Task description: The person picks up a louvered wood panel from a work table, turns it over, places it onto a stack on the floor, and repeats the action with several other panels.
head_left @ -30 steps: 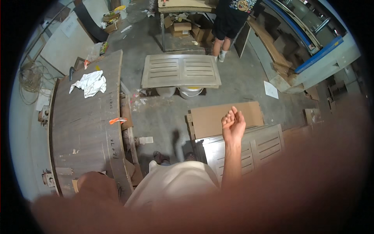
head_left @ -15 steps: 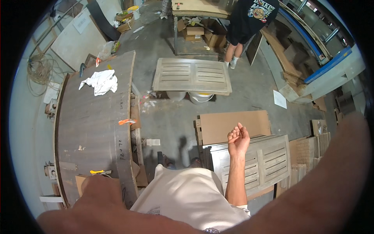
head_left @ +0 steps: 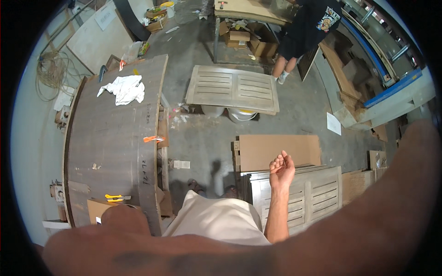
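My right hand (head_left: 282, 171) is raised palm up above the stack of slatted grey panels (head_left: 301, 195). Its fingers are loosely curled, with a gap by the thumb, and nothing shows in it. Skin, very close to the lens and blurred, fills the lower edge: a rounded part (head_left: 124, 223) at lower left and a long part (head_left: 386, 184) rising at right. It seems to be a hand or arm, perhaps my left hand, but its fingers cannot be made out. Just beyond the rounded part, a yellow utility knife (head_left: 117, 198) lies near a cardboard piece (head_left: 95, 209) on the dark table (head_left: 110, 156).
A white cloth (head_left: 123, 89) and an orange-handled tool (head_left: 153, 139) lie on the table. Ahead, a slatted panel (head_left: 235, 89) rests on buckets (head_left: 242, 115). Brown cardboard (head_left: 278, 149) lies beyond the stack. A person in black (head_left: 306, 37) stands by the far workbench (head_left: 248, 11).
The view has tilted slightly, so the table, panels and person shift in it. More of the yellow knife shows. The blurred skin at the bottom covers more; my right hand keeps its pose.
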Tool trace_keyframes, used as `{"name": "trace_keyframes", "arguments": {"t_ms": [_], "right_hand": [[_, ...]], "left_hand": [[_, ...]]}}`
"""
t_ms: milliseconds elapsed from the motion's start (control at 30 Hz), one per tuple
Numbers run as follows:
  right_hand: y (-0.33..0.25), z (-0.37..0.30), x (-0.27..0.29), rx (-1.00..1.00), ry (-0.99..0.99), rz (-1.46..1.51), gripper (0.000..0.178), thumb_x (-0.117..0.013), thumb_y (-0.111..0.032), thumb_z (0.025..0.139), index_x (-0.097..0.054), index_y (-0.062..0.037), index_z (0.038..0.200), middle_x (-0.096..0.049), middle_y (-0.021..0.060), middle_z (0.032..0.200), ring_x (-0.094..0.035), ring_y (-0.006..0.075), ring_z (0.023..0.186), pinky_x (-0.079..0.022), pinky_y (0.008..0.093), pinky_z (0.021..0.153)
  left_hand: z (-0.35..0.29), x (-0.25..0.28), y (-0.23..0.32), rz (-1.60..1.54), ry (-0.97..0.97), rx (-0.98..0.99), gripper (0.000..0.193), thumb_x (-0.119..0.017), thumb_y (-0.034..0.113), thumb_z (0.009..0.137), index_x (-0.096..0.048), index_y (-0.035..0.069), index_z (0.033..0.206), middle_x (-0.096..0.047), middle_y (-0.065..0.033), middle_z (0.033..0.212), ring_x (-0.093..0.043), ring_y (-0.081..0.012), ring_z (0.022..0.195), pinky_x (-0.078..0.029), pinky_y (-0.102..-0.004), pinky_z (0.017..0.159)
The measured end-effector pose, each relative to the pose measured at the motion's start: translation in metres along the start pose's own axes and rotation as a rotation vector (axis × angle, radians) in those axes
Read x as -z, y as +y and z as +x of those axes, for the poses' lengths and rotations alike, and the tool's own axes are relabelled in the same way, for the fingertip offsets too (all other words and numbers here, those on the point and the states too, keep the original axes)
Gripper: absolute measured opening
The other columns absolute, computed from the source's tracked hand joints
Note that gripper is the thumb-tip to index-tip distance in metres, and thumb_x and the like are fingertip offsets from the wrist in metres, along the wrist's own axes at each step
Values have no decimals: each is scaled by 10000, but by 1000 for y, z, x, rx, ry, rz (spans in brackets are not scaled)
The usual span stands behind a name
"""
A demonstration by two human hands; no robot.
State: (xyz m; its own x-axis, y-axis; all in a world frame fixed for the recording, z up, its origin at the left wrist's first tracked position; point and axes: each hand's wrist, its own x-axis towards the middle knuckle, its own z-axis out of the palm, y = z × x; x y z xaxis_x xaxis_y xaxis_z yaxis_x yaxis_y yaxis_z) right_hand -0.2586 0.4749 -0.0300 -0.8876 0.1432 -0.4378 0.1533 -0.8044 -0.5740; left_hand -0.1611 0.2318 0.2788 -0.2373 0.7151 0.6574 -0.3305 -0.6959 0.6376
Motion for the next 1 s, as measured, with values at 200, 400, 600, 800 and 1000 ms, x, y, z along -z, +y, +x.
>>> {"name": "trace_keyframes", "arguments": {"t_ms": [200,400,600,800,1000], "right_hand": [[21,5,-15,-43,25,-39,268,-422,-223,978,-551,-6,1068,-616,49,794,-598,134,668,-501,262,613],[42,11,-32,-57,-60,-130,266,-435,-244,972,-556,-33,1080,-617,28,817,-584,105,720,-486,256,687],[76,6,-56,-88,-15,-151,262,-423,-245,978,-561,-37,1056,-606,33,798,-577,114,672,-482,247,608],[123,12,-71,-148,-107,-133,242,-452,-237,966,-561,-32,1033,-583,32,784,-559,126,666,-464,259,603],[149,34,-91,-167,60,-285,247,-479,-249,954,-560,-29,1032,-561,37,777,-544,136,690,-456,268,615]], "left_hand": [[-16,-12,24,32,-16,-55,904,-320,653,908,-8,29,1483,-111,-283,1493,-452,-388,1197,-340,-485,1029],[-41,-22,41,93,5,-97,912,-338,653,904,-17,26,1483,-130,-278,1492,-465,-377,1184,-352,-479,1022],[-68,-17,63,128,39,-149,921,-356,654,901,-26,22,1483,-150,-272,1491,-478,-366,1172,-363,-473,1014],[-100,16,90,226,240,-293,929,-375,654,898,-35,19,1483,-169,-267,1490,-492,-354,1159,-375,-467,1006],[-174,78,61,176,1296,-184,869,-740,160,806,-196,-35,1455,-501,-145,1179,-551,-211,1051,-457,-312,908]]}}
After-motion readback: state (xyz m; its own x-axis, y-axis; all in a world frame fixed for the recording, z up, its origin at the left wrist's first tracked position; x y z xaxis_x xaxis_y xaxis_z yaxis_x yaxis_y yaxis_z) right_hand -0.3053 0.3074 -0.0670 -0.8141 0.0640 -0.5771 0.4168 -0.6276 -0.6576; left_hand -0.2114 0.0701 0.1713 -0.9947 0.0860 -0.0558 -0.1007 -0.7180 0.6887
